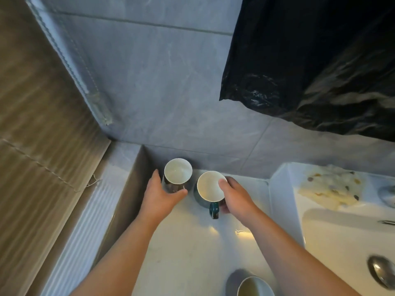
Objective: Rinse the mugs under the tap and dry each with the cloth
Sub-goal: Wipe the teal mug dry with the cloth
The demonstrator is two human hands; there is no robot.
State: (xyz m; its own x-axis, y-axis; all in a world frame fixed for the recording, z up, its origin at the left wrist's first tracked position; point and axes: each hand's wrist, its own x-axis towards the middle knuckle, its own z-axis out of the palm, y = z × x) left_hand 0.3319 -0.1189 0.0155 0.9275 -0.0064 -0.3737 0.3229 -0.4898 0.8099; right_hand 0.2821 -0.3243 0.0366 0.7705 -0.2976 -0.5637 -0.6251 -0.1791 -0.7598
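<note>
Two dark mugs with white insides stand upright at the back of the white counter [188, 248]. My left hand [161, 194] grips the left mug [177, 174] round its side. My right hand [234, 196] holds the right mug [210, 185], thumb over the rim, fingers by the dark teal handle that points toward me. A third mug, grey [250, 284], stands near the bottom edge. The pale cloth with small coloured dots [330, 186] lies crumpled on the sink's back ledge at the right.
A white sink basin [333, 238] lies to the right, its metal drain [381, 272] at the lower right. Part of a chrome tap [388, 195] shows at the right edge. A black plastic sheet [320, 60] hangs above. Grey tiled wall behind, wooden panel at left.
</note>
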